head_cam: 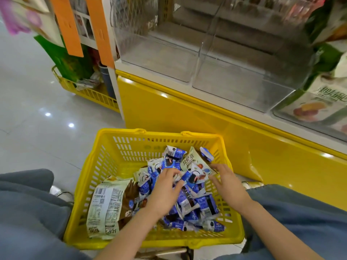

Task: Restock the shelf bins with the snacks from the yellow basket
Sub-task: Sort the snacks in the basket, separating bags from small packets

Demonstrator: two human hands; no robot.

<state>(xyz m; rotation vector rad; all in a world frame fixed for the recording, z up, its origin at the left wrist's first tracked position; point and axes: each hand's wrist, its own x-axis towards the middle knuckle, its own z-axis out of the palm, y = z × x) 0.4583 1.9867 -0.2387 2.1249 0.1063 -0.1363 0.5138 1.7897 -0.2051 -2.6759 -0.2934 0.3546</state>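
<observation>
— Where are the hands?
— Both are in the yellow basket (116, 145), on the snacks (193, 202). The left hand (165, 188) curls round blue packets. The right hand (228, 183) lies loosely spread against the heap, gripping nothing, probably to herd it together.
— And the bins (234, 85)?
— Beyond the basket and higher up, see-through and unfilled.

Your left hand (165, 190) reaches toward 1 o'clock, palm down, fingers bent. Your right hand (228, 184) reaches toward 11 o'clock, fingers straighter, thumb apart.
</observation>
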